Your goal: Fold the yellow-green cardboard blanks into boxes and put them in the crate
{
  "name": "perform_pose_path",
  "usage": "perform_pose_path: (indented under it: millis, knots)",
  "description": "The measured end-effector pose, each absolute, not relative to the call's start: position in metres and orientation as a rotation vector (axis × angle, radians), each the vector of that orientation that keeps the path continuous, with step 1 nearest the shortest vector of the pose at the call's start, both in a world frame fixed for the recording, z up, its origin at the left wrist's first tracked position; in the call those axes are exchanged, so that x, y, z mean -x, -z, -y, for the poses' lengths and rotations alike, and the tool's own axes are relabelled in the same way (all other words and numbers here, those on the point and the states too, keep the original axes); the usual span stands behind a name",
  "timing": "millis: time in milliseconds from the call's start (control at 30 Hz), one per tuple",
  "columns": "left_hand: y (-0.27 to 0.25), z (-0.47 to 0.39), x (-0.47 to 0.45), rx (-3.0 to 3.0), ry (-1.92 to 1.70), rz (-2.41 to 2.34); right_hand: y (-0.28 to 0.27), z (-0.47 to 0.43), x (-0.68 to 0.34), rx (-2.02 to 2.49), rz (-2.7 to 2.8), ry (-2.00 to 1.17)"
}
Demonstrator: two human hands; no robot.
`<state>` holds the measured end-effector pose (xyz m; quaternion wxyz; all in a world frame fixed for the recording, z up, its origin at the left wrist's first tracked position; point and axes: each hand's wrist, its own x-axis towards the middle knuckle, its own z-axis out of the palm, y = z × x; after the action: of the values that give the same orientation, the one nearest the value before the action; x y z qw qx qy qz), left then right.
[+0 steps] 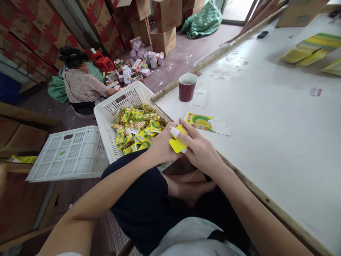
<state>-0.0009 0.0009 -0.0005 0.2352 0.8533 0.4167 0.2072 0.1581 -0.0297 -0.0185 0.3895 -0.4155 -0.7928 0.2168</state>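
Between my two hands is a small yellow carton (177,144) with its end flaps standing out. My left hand (163,142) is closed round its left side, and my right hand (199,147) grips it from the right, fingers over the top. Part of the carton is hidden behind my fingers. Just beyond, on the white table (255,142), lies a flat yellow-and-green printed carton blank (198,121). Left of my hands stands a white plastic crate (105,121) holding many small folded yellow cartons (140,124).
A maroon cup (188,89) stands near the table edge. Stacks of yellow blanks (311,49) lie at the far right. A second white crate (71,153) is at left. Another person (81,80) sits on the floor near scattered small boxes (133,67) and stacked cardboard boxes (165,39).
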Motion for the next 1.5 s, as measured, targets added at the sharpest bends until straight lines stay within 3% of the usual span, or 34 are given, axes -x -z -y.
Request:
perform_pose_path:
  millis: [233, 500, 900, 1200, 1500]
  knots:
    - [-0.003, -0.001, 0.005, -2.123, -0.615, -1.324, 0.022, 0.028, -0.165, 1.068, 2.046, -0.628]
    - [-0.014, -0.008, 0.009, -2.18, -0.6, -1.297, 0.023, 0.02, -0.172, 1.032, 2.006, -0.604]
    - [-0.005, -0.008, 0.011, -2.325, -0.496, -1.243, 0.031, 0.022, -0.161, 1.106, 1.831, -0.809]
    - [-0.01, -0.008, 0.008, -2.486, -0.505, -1.216, 0.03, 0.03, -0.17, 0.98, 1.22, -1.298]
    - [-0.003, -0.002, 0.003, -2.586, -0.457, -1.251, 0.039, 0.037, -0.176, 1.067, 1.352, -1.235]
